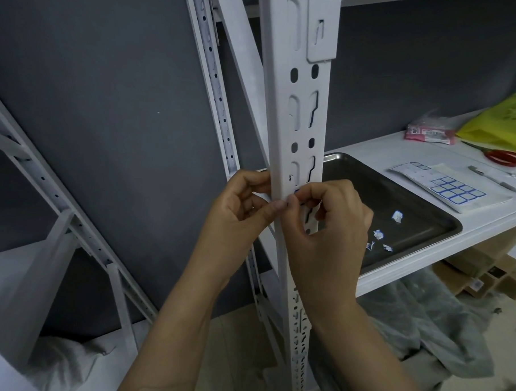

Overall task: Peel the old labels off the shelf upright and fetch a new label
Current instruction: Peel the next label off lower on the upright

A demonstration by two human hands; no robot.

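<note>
Where your left hand [244,208] pinches the shelf upright [295,123] at its edge, your right hand [326,219] pinches the old label [296,193], frame centre; upright runs vertical. Beyond, rightward: steel tray [398,201], scraps [379,234]. Farthest, right edge: label sheet [455,189], nearer your right hand.

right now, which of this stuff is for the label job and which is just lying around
For the job: shelf upright, old label pinched by the right hand, left hand gripping the upright, sheet of new labels, tray with peeled scraps.
Lying about: red scissors, yellow bag, pink packet, pen.
</note>
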